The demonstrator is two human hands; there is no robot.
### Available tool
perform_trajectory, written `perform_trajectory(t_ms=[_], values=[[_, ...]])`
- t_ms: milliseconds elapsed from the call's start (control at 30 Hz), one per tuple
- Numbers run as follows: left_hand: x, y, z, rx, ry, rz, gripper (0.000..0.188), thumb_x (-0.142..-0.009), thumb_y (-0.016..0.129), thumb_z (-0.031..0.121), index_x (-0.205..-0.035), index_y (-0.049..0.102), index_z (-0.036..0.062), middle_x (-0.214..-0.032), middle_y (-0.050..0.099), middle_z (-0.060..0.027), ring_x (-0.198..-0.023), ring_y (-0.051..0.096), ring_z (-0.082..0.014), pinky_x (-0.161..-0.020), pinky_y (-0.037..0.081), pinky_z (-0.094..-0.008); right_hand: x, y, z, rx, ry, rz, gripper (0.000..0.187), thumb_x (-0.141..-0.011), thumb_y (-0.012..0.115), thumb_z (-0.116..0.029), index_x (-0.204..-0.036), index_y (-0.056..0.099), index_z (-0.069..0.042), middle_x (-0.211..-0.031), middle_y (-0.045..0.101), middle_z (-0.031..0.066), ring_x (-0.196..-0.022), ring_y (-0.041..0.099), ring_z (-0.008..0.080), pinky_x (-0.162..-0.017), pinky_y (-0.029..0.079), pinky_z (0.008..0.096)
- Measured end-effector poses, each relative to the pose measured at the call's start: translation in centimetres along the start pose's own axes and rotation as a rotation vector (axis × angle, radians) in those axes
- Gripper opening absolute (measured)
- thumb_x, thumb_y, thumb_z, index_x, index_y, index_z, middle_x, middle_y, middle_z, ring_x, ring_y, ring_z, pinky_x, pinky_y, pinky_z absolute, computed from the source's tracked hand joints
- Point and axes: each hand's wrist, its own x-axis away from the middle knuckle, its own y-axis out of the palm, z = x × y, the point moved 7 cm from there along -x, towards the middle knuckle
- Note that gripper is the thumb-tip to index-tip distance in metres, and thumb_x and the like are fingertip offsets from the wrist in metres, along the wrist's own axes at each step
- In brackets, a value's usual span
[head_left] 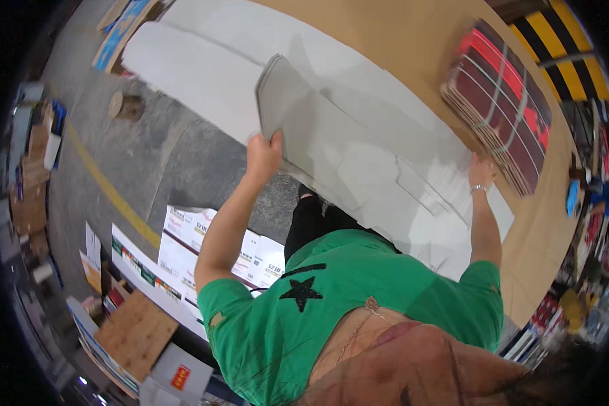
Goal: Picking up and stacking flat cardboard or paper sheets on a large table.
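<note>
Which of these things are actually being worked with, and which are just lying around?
In hand:
left hand gripping the grey flat card stack
right hand on the same stack

Lying about:
red printed carton stack
white printed boxes
wooden board

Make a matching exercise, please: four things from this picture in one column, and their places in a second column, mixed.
Things:
1. grey cardboard stack
2. red printed stack
3. left hand
4. right hand

Places:
A. on the brown table, far right
B. on the sheets near the red stack
C. lifted at one end over the table
D. gripping the stack's near edge

Pairs: 1-C, 2-A, 3-D, 4-B
</note>
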Motion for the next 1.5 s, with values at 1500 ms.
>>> perform_trajectory(t_ms=[1500], values=[[-1.9, 1.4, -8.5, 0.987, -0.541, 0.511, 0.045, -0.078, 0.065, 0.023, -0.108, 0.051, -0.0068, -0.104, 0.059, -0.0151, -0.094, 0.056, -0.0207, -0.083, 0.042, -0.0308, 11.6, -8.5, -47.0, -0.919, -0.621, -0.789, 0.037, -0.077, 0.065, -0.024, -0.059, 0.037, -0.009, -0.057, 0.031, -0.0062, -0.054, 0.026, 0.0061, -0.046, 0.024, 0.0237]])
